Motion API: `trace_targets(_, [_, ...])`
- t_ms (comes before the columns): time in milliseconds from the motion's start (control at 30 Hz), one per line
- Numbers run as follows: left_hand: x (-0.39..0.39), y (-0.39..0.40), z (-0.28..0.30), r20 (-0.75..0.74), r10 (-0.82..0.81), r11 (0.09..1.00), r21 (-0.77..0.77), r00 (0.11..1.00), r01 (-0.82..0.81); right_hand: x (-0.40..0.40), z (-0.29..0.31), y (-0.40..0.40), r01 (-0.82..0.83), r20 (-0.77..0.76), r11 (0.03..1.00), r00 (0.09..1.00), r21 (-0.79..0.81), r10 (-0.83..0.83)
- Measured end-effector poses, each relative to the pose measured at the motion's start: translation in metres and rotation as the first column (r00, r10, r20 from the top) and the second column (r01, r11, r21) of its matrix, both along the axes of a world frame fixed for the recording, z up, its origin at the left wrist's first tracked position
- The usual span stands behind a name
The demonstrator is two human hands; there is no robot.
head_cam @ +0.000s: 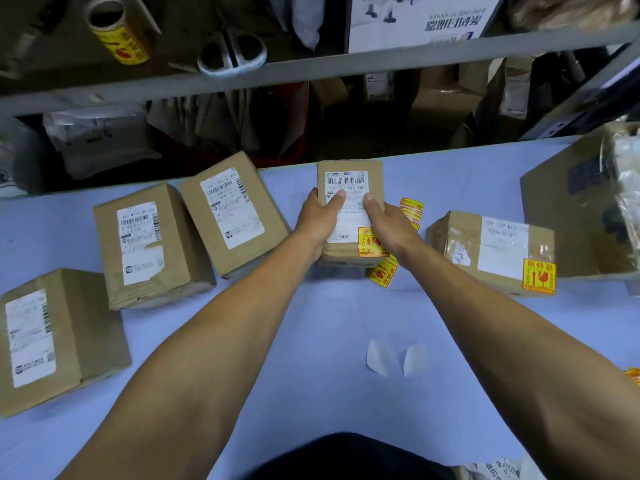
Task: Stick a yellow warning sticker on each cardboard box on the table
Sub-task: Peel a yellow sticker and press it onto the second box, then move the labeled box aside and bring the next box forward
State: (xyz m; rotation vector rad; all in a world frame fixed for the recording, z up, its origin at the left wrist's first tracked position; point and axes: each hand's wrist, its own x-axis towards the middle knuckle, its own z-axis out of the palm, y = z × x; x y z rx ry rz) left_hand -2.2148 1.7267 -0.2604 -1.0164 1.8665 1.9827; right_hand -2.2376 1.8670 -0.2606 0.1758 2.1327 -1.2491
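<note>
My left hand (320, 220) and my right hand (388, 226) both grip a small cardboard box (349, 174) at the table's middle back. A yellow warning sticker (369, 242) sits at its near right corner. A strip of yellow stickers (410, 207) lies behind and under this box on its right side. To the right rests a box (485, 251) with a yellow sticker (539, 280) on it. Three boxes on the left (235, 213) (149, 251) (52, 341) show only white shipping labels.
The pale blue table (311, 341) carries two white backing scraps (394, 358) near me. A big open carton (581, 209) stands at the right edge. A shelf rail (311, 69) above holds a sticker roll (117, 32) and scissors (232, 55).
</note>
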Motion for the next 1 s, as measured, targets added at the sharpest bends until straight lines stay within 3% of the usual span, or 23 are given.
trace_targets(400, [-0.012,-0.006,-0.017,0.010,-0.031,0.986,-0.165,0.999,0.033,-0.018,-0.025,-0.010,-0.071,-0.100,0.995,0.992,0.072,0.078])
trace_targets(567, [-0.004,-0.018,0.006,0.119,-0.145,0.970,-0.177,0.982,0.165,-0.018,-0.005,-0.005,-0.046,-0.045,0.993,0.998,0.111,0.051])
trace_targets(667, [0.006,-0.029,0.029,0.057,-0.132,0.977,-0.162,0.990,0.139,-0.013,0.014,0.001,-0.055,-0.146,0.979,0.986,0.198,0.085])
trace_targets(733, [0.019,-0.039,0.044,-0.006,-0.181,0.945,-0.277,0.984,0.172,-0.005,0.026,0.000,-0.060,-0.256,0.964,0.958,0.259,0.128])
trace_targets(800, [0.038,-0.051,0.057,-0.007,-0.323,0.817,-0.506,0.946,0.276,0.005,0.037,-0.004,-0.086,-0.362,0.950,0.911,0.298,0.197])
trace_targets(867, [0.058,-0.066,0.066,0.072,-0.469,0.590,-0.716,0.880,0.373,0.013,0.045,-0.010,-0.159,-0.404,0.921,0.862,0.356,0.305])
trace_targets(933, [0.077,-0.080,0.069,0.198,-0.540,0.359,-0.825,0.818,0.436,0.021,0.052,-0.018,-0.227,-0.415,0.885,0.817,0.407,0.400])
trace_targets(1000, [0.093,-0.093,0.068,0.311,-0.529,0.198,-0.859,0.789,0.472,0.031,0.055,-0.028,-0.294,-0.444,0.845,0.747,0.448,0.495])
